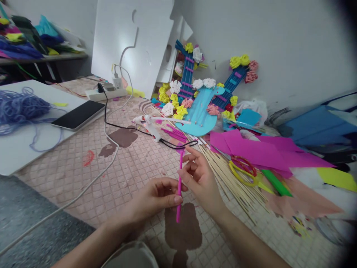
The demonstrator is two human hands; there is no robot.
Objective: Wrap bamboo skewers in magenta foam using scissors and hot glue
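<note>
A thin magenta rolled-paper stick (178,216) stands nearly upright between my two hands over the patterned tabletop. My left hand (163,191) pinches its lower part between thumb and fingers. Higher up, my right hand (199,175) grips the same stick with thumb and curled fingers, the index finger raised near its top end. Beyond my hands lie more magenta sticks (174,133). A white glue gun (152,128) rests there too, its black cord (178,146) looping just past the stick's tip. Farther back leans a light-blue guitar-shaped cutout (199,115) with paper flowers around it.
Bamboo skewers (231,178), yellow-and-red scissors (244,173) and magenta sheets (262,150) lie to the right. On the left are a phone (79,114), purple yarn (21,108) and a white cable (92,182) crossing the table. A power strip (106,94) sits behind; a pale container (131,257) is nearest me.
</note>
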